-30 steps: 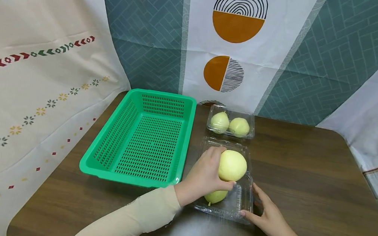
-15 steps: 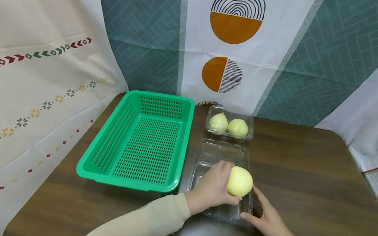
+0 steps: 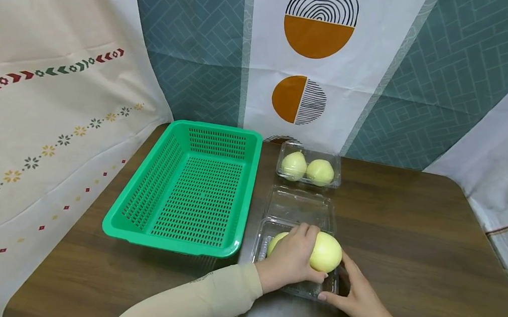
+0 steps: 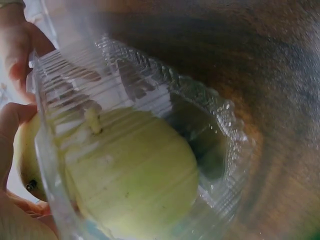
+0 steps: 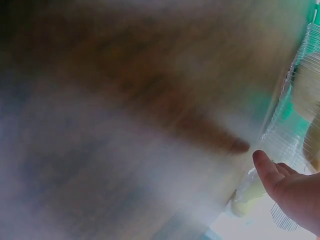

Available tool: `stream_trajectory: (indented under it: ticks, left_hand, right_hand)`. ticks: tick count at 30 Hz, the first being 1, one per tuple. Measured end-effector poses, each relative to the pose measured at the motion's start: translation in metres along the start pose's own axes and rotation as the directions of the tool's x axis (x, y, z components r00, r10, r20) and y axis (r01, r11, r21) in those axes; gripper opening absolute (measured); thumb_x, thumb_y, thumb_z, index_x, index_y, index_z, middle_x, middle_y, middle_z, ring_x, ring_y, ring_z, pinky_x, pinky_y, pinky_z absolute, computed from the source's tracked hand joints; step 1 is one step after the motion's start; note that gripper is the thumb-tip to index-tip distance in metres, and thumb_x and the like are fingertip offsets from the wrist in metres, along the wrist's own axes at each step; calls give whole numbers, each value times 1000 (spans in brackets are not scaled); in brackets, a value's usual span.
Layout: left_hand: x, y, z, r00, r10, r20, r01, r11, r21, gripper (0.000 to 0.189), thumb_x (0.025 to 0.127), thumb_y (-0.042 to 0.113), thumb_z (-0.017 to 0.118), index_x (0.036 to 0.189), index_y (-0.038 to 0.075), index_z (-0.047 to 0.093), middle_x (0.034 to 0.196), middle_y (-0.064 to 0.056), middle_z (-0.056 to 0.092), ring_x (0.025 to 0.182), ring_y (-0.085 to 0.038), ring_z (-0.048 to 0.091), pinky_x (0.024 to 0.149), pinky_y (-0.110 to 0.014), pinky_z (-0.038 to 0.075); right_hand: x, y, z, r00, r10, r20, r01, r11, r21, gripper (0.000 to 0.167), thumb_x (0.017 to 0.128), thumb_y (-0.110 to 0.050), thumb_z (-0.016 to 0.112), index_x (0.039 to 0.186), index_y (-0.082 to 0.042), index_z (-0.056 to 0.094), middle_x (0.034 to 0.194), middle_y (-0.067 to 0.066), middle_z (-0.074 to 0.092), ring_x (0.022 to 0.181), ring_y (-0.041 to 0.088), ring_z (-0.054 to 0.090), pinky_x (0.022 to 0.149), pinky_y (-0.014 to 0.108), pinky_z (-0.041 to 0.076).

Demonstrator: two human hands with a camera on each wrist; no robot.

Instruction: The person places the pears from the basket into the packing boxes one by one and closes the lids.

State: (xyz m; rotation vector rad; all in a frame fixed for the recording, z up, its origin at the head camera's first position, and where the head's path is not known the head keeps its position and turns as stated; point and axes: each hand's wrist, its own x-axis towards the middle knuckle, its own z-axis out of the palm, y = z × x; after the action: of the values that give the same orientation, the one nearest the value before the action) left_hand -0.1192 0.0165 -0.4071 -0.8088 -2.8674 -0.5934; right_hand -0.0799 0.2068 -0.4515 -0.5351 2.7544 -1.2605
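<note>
My left hand grips a pale yellow-green pear low over the right half of a clear hinged plastic box. A second pear lies in the box's left half, partly hidden behind that hand. In the left wrist view this pear shows through the ribbed wall, its stem up against the plastic, and the held pear is at the far left between fingers and thumb. My right hand rests with extended fingers and thumb at the box's right side and front corner.
The box's lid lies folded back, away from me. Behind it stands another clear box with two pears. A green perforated basket stands to the left. Patterned cloth hangs along the table's back.
My left hand has brought the held pear down and to the right over the box's right half. My right hand has stayed at the box's side, shifting only slightly.
</note>
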Motion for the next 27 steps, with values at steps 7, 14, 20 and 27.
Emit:
stream_trajectory:
  ticks: [7,14,20,27]
  left_hand:
    - [-1,1,1,1000,1,0,-1,999,41,77,65,52,81,119,6,50,104,-4,57,91,-14,56,79,-22,49]
    - [-4,2,0,1000,-13,12,12,997,79,78,64,58,80,116,6,51,104,-4,57,91,-14,56,78,-23,50]
    - [-5,0,8,998,54,30,-59,979,196,76,63,58,81,110,5,53,97,-3,57,83,-13,55,72,-19,50]
    - [-7,-1,12,997,81,3,-79,970,229,74,63,59,80,107,6,53,94,-2,57,79,-11,54,68,-17,49]
  right_hand:
    - [0,0,0,1000,-30,4,30,1000,4,101,70,-24,84,143,10,23,139,32,36,120,48,46,88,50,48]
    - [-1,1,-1,1000,-17,20,17,1000,-11,105,71,-26,84,145,10,19,142,32,33,124,48,43,89,50,48]
    - [0,1,-2,999,14,41,-14,1000,-11,104,73,-27,82,146,9,17,142,35,32,121,50,45,88,51,48]
    - [0,1,-1,999,13,47,-13,1000,7,103,74,-27,81,147,8,17,143,34,30,121,51,45,89,50,48]
